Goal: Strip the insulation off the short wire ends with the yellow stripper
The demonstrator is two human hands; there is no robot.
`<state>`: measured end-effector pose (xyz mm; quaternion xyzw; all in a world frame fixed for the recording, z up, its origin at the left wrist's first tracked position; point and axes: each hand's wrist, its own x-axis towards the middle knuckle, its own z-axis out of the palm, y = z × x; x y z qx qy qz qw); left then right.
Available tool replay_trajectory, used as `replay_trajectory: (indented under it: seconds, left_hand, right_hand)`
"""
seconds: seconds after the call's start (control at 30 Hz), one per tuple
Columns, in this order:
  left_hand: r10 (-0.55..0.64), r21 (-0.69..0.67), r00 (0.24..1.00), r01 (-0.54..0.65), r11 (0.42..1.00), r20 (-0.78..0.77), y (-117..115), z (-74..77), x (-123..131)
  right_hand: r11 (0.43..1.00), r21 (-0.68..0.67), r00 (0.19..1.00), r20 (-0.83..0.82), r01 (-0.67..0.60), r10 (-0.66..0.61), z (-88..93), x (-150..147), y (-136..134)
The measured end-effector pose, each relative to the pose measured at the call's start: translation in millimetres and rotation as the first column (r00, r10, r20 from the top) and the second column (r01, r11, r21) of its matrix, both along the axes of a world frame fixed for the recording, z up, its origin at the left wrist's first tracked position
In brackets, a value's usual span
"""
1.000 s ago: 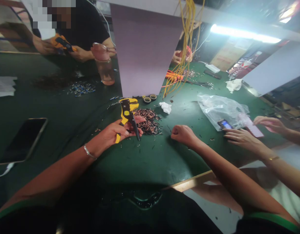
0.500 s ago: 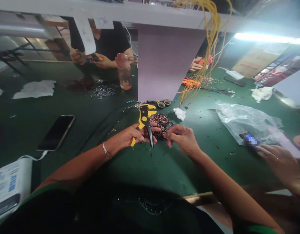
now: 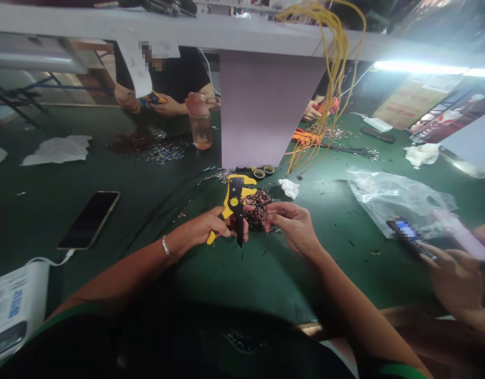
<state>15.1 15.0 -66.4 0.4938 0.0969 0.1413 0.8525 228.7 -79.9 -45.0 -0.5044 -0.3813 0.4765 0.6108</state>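
My left hand [image 3: 216, 227] is closed around the handles of a yellow and black wire stripper [image 3: 234, 202], which stands nearly upright with its jaws at the top, pointing right. Just right of the stripper lies a pile of short dark wire pieces with copper-coloured ends [image 3: 259, 202]. At the pile's right edge, my right hand [image 3: 292, 223] has thumb and forefinger pinched together. Whatever is between those fingertips is too small to make out.
Behind the pile are two black-and-yellow rings [image 3: 259, 174] and a crumpled tissue [image 3: 289, 188]. A phone [image 3: 90, 218] and a white power bank [image 3: 17, 300] lie left. To the right are a plastic bag [image 3: 384, 195] and another person's hand [image 3: 457, 273]. A panel [image 3: 266, 105] rises ahead.
The stripper's lower arm has swung closer to its handle as my left fingers curled in. My right hand has shifted slightly left, its fingertips nearer the pile.
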Motion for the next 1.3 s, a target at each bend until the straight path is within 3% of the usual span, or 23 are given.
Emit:
replay_trajectory:
  seconds: [0.3,0.83,1.1,1.3]
  left_hand:
    - [0.06,0.041,0.998,-0.059,0.997,-0.012,-4,7.3,-1]
    - [-0.022,-0.069,0.999,0.024,0.997,0.03,-6,3.8,-1]
    - [-0.036,-0.08,0.998,0.039,0.996,0.043,-4,0.6,2]
    - [-0.022,-0.101,0.999,0.026,0.995,0.037,-6,2.7,2]
  right_hand:
    - [0.996,0.045,0.994,0.074,0.076,-0.079,3.2,5,-8]
    - [0.995,-0.027,0.98,0.176,0.101,-0.094,6.3,-5,-14]
    - [0.999,-0.044,0.998,0.062,-0.002,0.005,0.8,-5,-12]
    - [0.998,-0.064,1.0,0.011,-0.011,0.012,-1.6,-6,-10]
